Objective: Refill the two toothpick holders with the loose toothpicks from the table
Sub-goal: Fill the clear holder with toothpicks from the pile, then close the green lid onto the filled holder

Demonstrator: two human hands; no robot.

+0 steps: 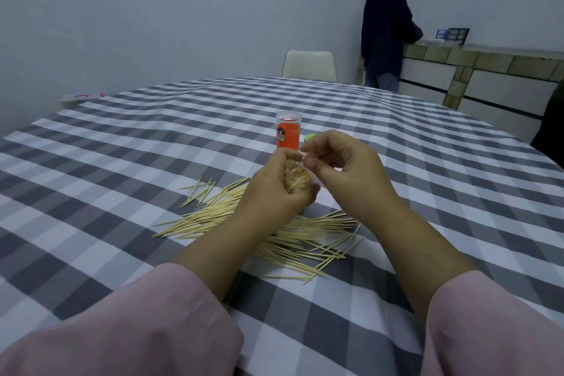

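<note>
step: filling 1st holder (297, 180), frame centre. left hand (274, 192) grip clamped round it; right hand (341, 162) fingertips pinched together at rim, contents unclear. next: grab more loose toothpicks (274, 232) off worktop (122, 162); orange holder (288, 131) likely 2nd.

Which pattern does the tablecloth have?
The tablecloth has a grey and white check pattern, seen clearly in the head view.
</note>
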